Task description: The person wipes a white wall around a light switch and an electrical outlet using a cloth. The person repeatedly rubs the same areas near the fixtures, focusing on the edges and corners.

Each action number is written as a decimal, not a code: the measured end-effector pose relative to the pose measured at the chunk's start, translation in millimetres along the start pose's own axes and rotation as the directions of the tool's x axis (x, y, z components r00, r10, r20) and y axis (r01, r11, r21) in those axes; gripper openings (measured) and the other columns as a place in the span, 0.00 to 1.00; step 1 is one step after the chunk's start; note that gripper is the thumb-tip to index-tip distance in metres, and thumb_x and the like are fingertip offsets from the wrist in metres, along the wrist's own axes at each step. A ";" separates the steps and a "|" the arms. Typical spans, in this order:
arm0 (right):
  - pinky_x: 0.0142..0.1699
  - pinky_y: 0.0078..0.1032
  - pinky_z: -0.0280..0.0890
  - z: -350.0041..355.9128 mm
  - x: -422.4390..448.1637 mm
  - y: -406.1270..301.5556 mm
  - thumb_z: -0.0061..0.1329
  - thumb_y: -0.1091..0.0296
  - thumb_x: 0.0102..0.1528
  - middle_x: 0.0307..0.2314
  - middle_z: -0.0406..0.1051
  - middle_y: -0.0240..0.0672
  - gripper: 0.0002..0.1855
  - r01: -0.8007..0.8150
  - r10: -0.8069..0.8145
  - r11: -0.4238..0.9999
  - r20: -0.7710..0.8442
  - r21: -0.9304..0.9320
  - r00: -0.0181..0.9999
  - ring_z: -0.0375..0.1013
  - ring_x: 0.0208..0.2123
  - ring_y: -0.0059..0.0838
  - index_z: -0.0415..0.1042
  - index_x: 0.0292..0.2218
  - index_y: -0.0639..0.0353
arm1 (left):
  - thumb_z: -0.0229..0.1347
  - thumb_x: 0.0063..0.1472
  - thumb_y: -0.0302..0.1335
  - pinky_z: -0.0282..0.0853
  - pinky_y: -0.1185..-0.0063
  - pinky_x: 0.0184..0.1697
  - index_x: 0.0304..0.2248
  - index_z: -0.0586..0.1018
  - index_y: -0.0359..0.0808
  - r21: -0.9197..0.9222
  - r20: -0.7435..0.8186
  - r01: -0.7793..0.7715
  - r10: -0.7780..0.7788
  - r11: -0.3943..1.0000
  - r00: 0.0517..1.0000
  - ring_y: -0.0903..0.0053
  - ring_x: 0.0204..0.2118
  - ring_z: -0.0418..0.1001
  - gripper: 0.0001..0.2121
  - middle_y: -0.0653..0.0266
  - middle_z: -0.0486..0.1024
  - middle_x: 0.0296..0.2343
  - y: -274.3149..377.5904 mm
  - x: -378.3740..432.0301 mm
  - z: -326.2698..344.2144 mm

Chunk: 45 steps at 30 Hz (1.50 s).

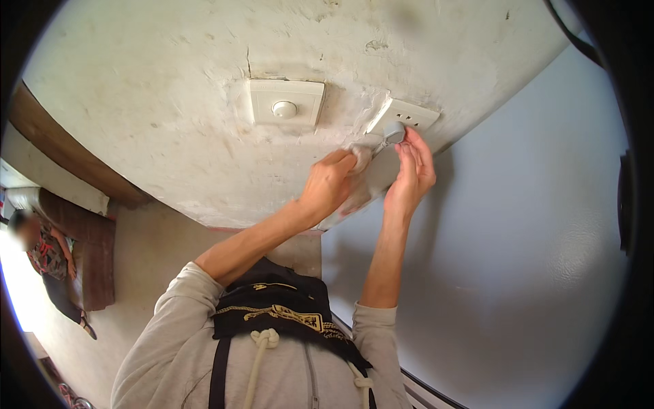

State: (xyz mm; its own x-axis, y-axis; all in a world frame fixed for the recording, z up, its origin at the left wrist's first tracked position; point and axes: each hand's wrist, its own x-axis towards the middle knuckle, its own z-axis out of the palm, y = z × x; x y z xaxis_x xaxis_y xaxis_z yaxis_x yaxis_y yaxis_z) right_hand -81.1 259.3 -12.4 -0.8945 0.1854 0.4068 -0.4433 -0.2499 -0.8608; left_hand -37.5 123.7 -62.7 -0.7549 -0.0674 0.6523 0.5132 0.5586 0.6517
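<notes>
My left hand (pixel 327 181) pinches a crumpled whitish cloth (pixel 361 157) close to the wall. Below that hand a blurred, pinkish patch shows, perhaps more of the cloth. My right hand (pixel 413 171) has its fingertips on the side of a grey power plug (pixel 394 133). The plug sits against the lower left part of a white wall socket plate (pixel 421 113); whether its pins are in the holes cannot be made out. Its grey cord (pixel 379 149) runs down to the left, to the cloth. Several socket holes show above the plug.
Left of the socket is a white wall plate with a round dimmer knob (pixel 284 109) on a stained, cracked plaster wall (pixel 168 102). A large grey-blue appliance panel (pixel 500 214) stands close on the right. Far left, a person (pixel 51 255) sits on a brown sofa (pixel 99 255).
</notes>
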 end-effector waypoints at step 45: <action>0.41 0.25 0.66 -11.0 19.7 -7.9 0.51 0.75 0.53 0.36 0.75 0.39 0.15 0.444 -0.393 0.758 0.208 -0.478 0.896 0.72 0.36 0.29 0.75 0.43 0.71 | 0.54 0.57 0.16 0.72 0.72 0.51 0.55 0.70 0.31 -0.438 0.021 0.089 -0.089 0.894 0.996 0.63 0.50 0.72 0.24 0.51 0.72 0.47 34.1 34.4 -9.8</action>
State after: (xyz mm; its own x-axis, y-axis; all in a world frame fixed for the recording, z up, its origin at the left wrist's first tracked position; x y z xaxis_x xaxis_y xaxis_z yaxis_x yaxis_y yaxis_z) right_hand -94.6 275.4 -1.0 -0.6387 0.0670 0.7665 -0.7052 0.3474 -0.6180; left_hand -41.9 132.3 -14.3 -0.8062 -0.0996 0.5833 0.5704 0.1312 0.8108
